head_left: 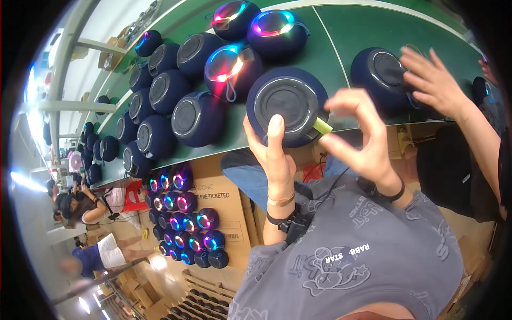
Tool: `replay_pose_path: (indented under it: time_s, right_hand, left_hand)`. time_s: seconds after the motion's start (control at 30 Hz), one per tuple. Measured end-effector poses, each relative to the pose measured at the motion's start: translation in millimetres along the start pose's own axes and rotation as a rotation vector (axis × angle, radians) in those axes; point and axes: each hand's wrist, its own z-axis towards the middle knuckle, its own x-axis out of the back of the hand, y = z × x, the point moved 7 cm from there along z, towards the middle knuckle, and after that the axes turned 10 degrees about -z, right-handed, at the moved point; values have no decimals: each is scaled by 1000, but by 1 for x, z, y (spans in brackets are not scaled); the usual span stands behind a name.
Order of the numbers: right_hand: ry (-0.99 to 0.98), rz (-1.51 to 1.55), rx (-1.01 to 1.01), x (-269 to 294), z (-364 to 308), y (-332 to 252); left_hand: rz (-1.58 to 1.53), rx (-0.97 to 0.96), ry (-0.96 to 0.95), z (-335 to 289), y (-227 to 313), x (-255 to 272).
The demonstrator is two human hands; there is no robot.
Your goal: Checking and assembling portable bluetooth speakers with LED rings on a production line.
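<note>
I am holding a navy, rounded speaker with a fabric-looking shell and a black round face (285, 104) in my left hand (277, 160), just over the near edge of the table. My left thumb is pressing on the face at about six o'clock, and the fingers are curling behind the shell, closed around it. My right hand (368, 136) is forming a loose, wide C by the speaker's right side; it is gripping nothing that I can see, and whether a fingertip is touching the shell I cannot tell.

Between them, a flat yellow-green tab (321, 126) is sticking out of the rim at four o'clock. Working it well, I judge, is depending on the left thumb bracing the face while the right thumb and forefinger are meeting squarely on the tab, nails clear of the fabric.

The face is showing a glossy ring around a duller, smooth disc. At ten o'clock, a navy speaker with a glowing multicoloured ring and a cord loop (234, 69) is resting on the smooth green tabletop (341, 21). Toward half past two, a co-worker's spread hand (434, 82) is reaching over another navy, black-faced speaker (368, 74). Farther off, at half past seven, small glowing speakers (181, 213) are sitting in rows against brown cardboard (234, 229).
</note>
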Motion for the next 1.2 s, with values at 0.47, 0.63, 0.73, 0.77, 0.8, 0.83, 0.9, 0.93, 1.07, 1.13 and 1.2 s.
replay_pose_path:
  time_s: [0.47, 0.63, 0.73, 0.77, 0.8, 0.83, 0.9, 0.93, 1.07, 1.13, 1.2]
  right_hand:
    - [-230, 363, -230, -30, 31, 34]
    - [-214, 381, -245, -33, 33, 41]
    - [-208, 398, -263, -35, 33, 48]
    - [-208, 395, -268, -36, 32, 49]
    - [-210, 416, -281, -37, 32, 51]
    - [-214, 439, -300, -39, 31, 53]
    - [-212, 449, -300, -40, 30, 54]
    - [-210, 463, -302, -40, 30, 55]
    - [-207, 465, -308, -41, 30, 56]
    - [-212, 463, -307, -42, 29, 56]
    - [-209, 472, -312, -42, 29, 57]
  left_hand:
    - [338, -86, -131, -9, 11, -19]
    - [391, -127, -141, -9, 8, -16]
    - [292, -89, -182, -9, 5, -15]
    - [297, -84, -181, -8, 4, -13]
    - [307, -97, -184, -8, 5, -13]
    - [314, -102, -179, -8, 5, -12]
    - [324, -109, -184, -8, 4, -11]
    - [330, -109, -180, -7, 3, -11]
    - [336, -117, -183, -7, 3, -11]
    - [317, -100, -179, -7, 2, -10]
    - [321, -106, -181, -7, 3, -11]
